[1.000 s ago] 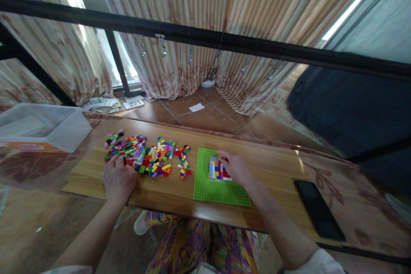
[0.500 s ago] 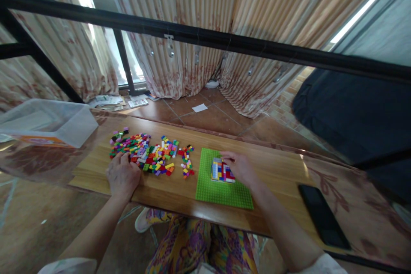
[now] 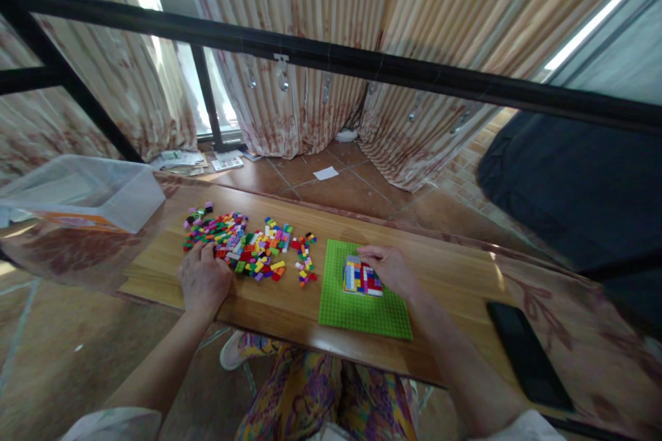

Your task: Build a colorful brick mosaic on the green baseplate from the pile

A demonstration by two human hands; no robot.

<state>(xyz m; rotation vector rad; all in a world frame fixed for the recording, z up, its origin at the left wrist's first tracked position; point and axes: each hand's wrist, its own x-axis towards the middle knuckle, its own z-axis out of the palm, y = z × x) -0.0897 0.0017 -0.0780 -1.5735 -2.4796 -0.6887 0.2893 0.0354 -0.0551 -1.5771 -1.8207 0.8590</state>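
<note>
A green baseplate (image 3: pixel 362 310) lies on the wooden table (image 3: pixel 455 275). On its upper half stands a small block of stacked coloured bricks (image 3: pixel 360 277). My right hand (image 3: pixel 392 269) rests against the block's right side, fingers curled onto its far edge. To the left spreads a heap of small coloured bricks (image 3: pixel 243 246). My left hand (image 3: pixel 203 278) lies at the heap's near-left edge with its fingertips bent down among the bricks; what they hold, if anything, is hidden.
A clear plastic box (image 3: pixel 85 193) stands at the table's far left. A black phone (image 3: pixel 528 356) lies near the right front edge. A black metal bar (image 3: pixel 362 69) crosses above, with curtains and a tiled floor beyond.
Both hands keep their places on the heap and the brick block. Only the view has drifted, shifting everything slightly to the right in the picture.
</note>
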